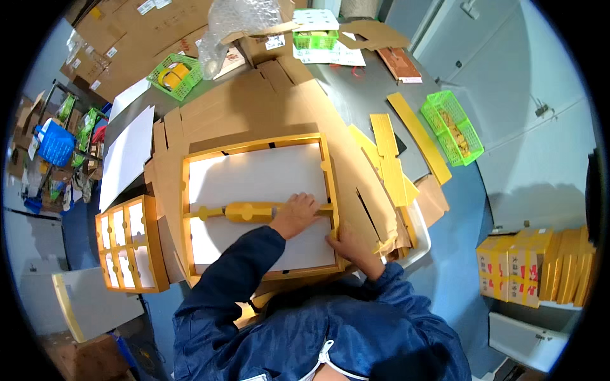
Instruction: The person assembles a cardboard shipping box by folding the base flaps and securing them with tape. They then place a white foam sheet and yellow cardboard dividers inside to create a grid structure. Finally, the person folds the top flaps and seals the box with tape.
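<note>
A shallow yellow cardboard tray (254, 274) with a white base lies in front of me. Across its middle runs a yellow slotted divider strip (248, 212), wider at its centre. My left hand (296, 214) rests over the right part of this strip, fingers stretched out and slightly apart. At the tray's right wall, near the strip's end, my right hand (353, 246) grips the edge with its fingers bent. Some of its fingertips are hidden by the wall.
Flattened brown cardboard (254, 114) lies under the tray. On the left is a smaller divided yellow tray (152, 254). Yellow strips (389, 159) and a green basket (452, 127) with small pieces lie to the right. Another green basket (175, 76) stands at the back left.
</note>
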The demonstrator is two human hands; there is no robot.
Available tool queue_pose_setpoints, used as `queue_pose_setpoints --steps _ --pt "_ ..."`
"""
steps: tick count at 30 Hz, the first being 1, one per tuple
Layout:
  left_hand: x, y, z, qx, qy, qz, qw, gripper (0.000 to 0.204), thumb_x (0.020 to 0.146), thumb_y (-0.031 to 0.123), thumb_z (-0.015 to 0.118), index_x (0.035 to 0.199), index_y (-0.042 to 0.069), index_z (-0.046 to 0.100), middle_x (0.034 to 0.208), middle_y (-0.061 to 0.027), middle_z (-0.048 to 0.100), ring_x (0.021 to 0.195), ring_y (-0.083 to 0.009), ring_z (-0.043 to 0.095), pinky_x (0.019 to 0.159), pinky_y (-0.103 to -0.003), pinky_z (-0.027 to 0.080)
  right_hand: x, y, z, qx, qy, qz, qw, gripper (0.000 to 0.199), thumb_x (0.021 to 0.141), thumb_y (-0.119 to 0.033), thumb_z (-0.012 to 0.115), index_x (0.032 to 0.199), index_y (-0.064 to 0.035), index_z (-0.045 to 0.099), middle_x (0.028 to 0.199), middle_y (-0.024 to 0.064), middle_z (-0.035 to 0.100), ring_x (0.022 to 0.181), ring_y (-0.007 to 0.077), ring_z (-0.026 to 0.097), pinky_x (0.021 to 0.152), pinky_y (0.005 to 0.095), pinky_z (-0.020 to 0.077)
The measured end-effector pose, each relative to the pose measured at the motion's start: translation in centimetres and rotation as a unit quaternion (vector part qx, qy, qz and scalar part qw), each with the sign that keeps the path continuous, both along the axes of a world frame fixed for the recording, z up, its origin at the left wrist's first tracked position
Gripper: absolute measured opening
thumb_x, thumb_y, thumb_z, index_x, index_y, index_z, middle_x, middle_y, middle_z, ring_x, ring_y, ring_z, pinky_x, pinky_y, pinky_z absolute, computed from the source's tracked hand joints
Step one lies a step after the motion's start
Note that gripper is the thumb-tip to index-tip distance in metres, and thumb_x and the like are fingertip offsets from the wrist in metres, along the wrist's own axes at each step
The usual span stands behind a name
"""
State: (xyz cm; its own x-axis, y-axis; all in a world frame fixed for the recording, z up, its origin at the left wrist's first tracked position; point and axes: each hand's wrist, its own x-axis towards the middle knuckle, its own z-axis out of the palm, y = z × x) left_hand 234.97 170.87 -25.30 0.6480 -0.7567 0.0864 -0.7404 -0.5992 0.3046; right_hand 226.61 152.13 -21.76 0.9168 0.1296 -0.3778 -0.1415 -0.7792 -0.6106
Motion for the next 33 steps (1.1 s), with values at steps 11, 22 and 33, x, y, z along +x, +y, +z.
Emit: queue_pose_setpoints --steps 11,22,33 --pt "1.6 -1.2 -2.4 0.054 -0.047 0.096 0.993 0.022 0.081 0.024 0.061 0.087 0.004 0.054 0.085 -0.0112 0.052 0.083 -0.0275 0.051 0.074 -0.038 0.042 1.0 -0.2 -4.3 -0.101 -0.056 0.089 0.989 0.036 0.076 -0.022 0.056 0.095 0.0075 0.047 0.081 0.0233 0.058 0.073 0.0362 0.062 0.064 0.0420 0.0519" --pt "2.1 -2.7 -2.1 0.046 -0.011 0.127 0.991 0.023 0.083 0.025 0.059 0.087 0.003 0.055 0.087 -0.0123 0.056 0.085 -0.0279 0.055 0.073 -0.038 0.043 3.2 -1.4 -3.8 -0.128 -0.057 0.152 0.978 0.031 0.073 -0.019 0.058 0.092 0.0041 0.049 0.081 0.0230 0.061 0.066 0.0357 0.064 0.063 0.0428 0.0524" --pt "4.0 -4.4 -1.2 0.032 0.041 0.145 0.988 0.018 0.082 0.020 0.059 0.085 0.003 0.054 0.082 -0.0141 0.056 0.080 -0.0312 0.055 0.071 -0.039 0.042 6.6 -2.8 -3.5 -0.096 -0.082 0.158 0.979 0.025 0.070 -0.012 0.055 0.088 0.0035 0.047 0.067 0.0212 0.060 0.062 0.0376 0.062 0.058 0.0454 0.0502"
